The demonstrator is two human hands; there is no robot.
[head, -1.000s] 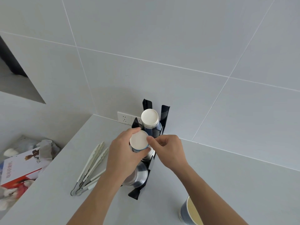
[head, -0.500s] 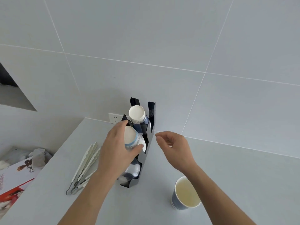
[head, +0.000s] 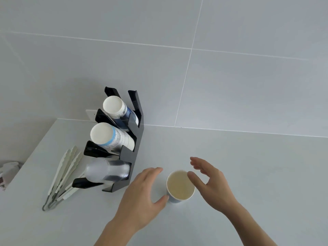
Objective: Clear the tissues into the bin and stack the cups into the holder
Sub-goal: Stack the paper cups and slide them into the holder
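Note:
A blue paper cup (head: 180,188) with a pale inside stands upright on the grey counter. My left hand (head: 140,194) is open just left of it, thumb nearly touching its base. My right hand (head: 211,183) is open on its right, fingers curved over the rim. The black tiered cup holder (head: 132,153) stands to the left by the wall. Its top slot holds dark blue paper cups (head: 117,108), the middle slot white and light blue cups (head: 110,137), the bottom slot clear plastic cups (head: 106,170), all lying bottoms outward.
Several white plastic tongs (head: 63,176) lie on the counter left of the holder. Crumpled tissue and a printed box (head: 8,172) show past the counter's left edge. A wall socket (head: 90,114) sits behind the holder. Tiled wall rises behind.
My left hand has let go of the white and blue cup in the middle slot and dropped to the loose blue cup. My right hand came down beside that cup too. The view tilted down.

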